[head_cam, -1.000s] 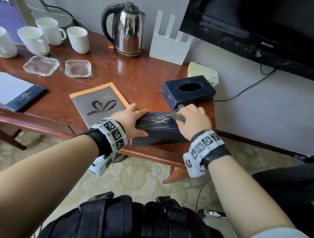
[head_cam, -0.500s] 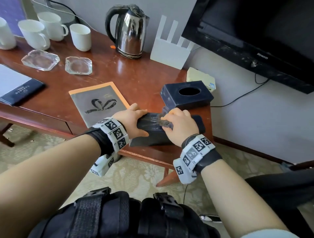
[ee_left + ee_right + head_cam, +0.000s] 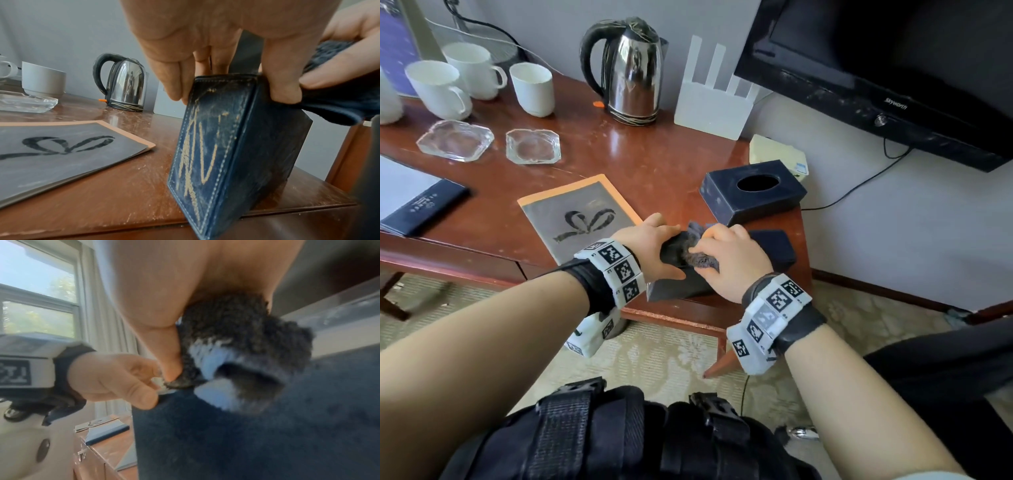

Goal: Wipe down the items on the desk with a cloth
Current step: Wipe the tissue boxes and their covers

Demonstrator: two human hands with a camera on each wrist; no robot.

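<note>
A dark blue box (image 3: 774,245) (image 3: 222,146) (image 3: 246,434) with gold lettering on its end stands tilted at the desk's front right corner. My left hand (image 3: 654,245) (image 3: 216,48) (image 3: 115,382) grips its left end, thumb on the near side and fingers over the far side. My right hand (image 3: 726,257) (image 3: 185,288) holds a bunched dark grey cloth (image 3: 700,258) (image 3: 339,104) (image 3: 242,344) and presses it on the box's top, close to the left hand. A dark tissue box (image 3: 751,193) sits just behind.
On the wooden desk (image 3: 647,161) lie an orange-edged booklet (image 3: 582,214) (image 3: 61,152), two glass ashtrays (image 3: 532,145), several white cups (image 3: 532,87), a steel kettle (image 3: 631,68) (image 3: 125,84), a white router (image 3: 710,101) and a dark folder (image 3: 424,205). A television (image 3: 893,61) hangs right.
My right hand has slid the cloth leftward along the top of the box, from near its right part to beside the left hand. The left hand keeps its grip.
</note>
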